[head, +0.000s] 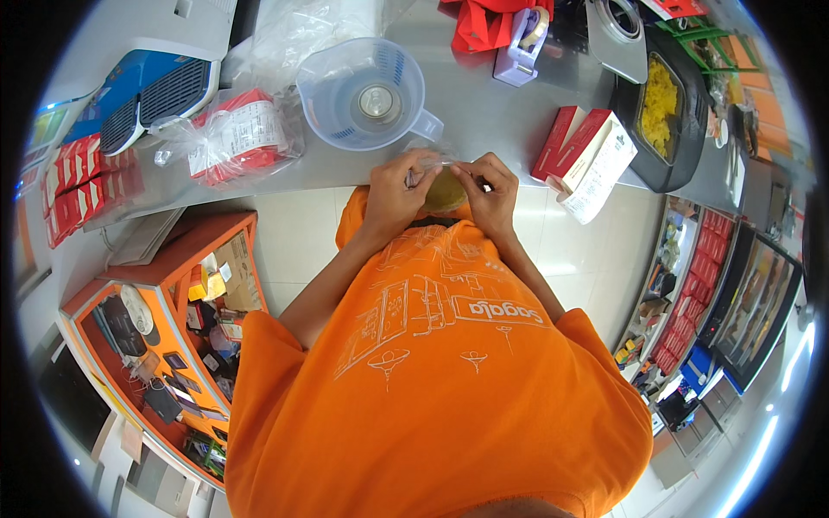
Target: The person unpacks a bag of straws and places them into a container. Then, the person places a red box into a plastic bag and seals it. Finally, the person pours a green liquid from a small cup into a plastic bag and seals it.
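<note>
My left hand (pixel 401 191) and my right hand (pixel 490 194) meet at the counter's front edge. Their fingertips pinch the gathered top of a small clear plastic bag; its yellow-green contents (pixel 445 192) hang between my hands, against the orange shirt. Just beyond them stands a translucent plastic measuring jug (pixel 333 97) with a metal-topped can (pixel 376 102) inside, its handle pointing towards my hands. Left of the jug lies a clear bag (pixel 243 139) tied around a red package with a printed slip. To the right are red and white boxes (pixel 576 146) with a paper receipt (pixel 596 188) on them.
The steel counter (pixel 479 120) also holds a purple tape dispenser (pixel 518 61), red bags (pixel 479 29) and a black container of yellow food (pixel 659 107). Red packets (pixel 84 181) lie at far left. An orange shelf unit (pixel 175 259) stands below left; stocked shelves (pixel 693 278) stand at right.
</note>
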Motion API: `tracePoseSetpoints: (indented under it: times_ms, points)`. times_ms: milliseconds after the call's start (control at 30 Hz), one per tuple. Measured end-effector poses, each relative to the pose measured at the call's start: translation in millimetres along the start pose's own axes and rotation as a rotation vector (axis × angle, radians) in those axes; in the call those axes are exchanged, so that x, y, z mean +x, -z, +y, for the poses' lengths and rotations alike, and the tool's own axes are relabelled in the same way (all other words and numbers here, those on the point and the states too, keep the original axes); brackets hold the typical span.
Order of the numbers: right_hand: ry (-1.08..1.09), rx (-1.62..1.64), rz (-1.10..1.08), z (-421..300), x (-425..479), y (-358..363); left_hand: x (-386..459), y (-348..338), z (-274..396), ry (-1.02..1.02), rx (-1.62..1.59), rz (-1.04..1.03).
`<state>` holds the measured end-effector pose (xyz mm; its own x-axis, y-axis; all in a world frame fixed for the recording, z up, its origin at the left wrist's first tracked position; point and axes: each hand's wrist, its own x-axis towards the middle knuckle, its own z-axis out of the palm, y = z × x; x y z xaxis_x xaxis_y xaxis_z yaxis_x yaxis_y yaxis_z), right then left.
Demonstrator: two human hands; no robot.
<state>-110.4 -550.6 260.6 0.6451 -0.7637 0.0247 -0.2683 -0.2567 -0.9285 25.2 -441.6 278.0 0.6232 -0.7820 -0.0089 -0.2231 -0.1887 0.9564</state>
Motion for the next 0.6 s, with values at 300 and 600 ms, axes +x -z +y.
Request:
tracePoseSetpoints:
  times_ms: [300,600]
  points:
    - [0.444,-0.266,-0.038,13,7,10,8,-3,-12,-0.161,0.177,-0.134]
    - [0.208,-0.141,-0.321,11,36,22,18,-14,-33,-0.379,0.538,-0.200]
